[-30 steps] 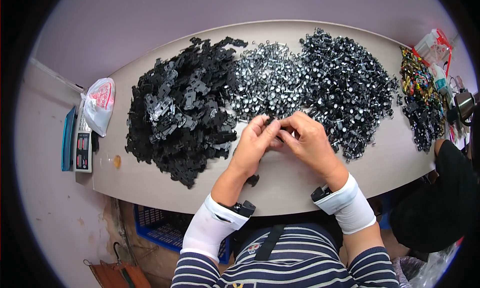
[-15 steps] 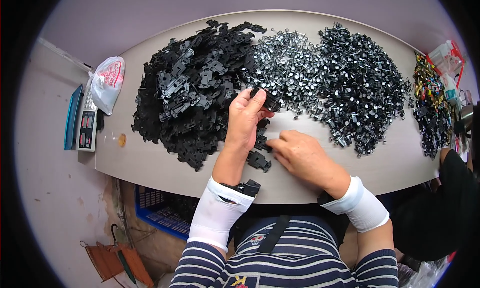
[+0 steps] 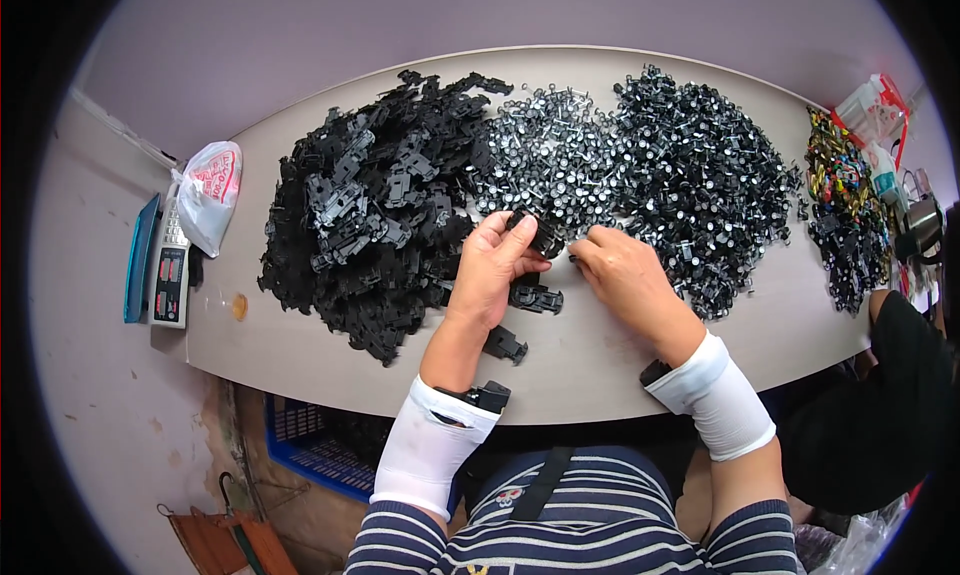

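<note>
My left hand (image 3: 492, 265) pinches a small black plastic part (image 3: 540, 237) between thumb and fingers, just in front of a large heap of black plastic frames (image 3: 370, 210). My right hand (image 3: 618, 273) sits close beside it, fingertips curled at the part's right end, next to a heap of small metal-and-black wheel axles (image 3: 545, 160). A bigger heap of dark wheel pieces (image 3: 700, 180) lies to the right. Two loose black frames (image 3: 535, 298) (image 3: 505, 345) lie on the grey table (image 3: 600, 360) near my left wrist.
A white plastic bag (image 3: 208, 195) and a small scale (image 3: 168, 270) sit at the table's left end. Colourful and black parts (image 3: 845, 205) pile up at the right end, by another person's dark sleeve (image 3: 900, 375). A blue crate (image 3: 310, 440) stands under the table.
My left hand drew back from the black heap with a part. My right hand rose from the table front to meet it in the middle.
</note>
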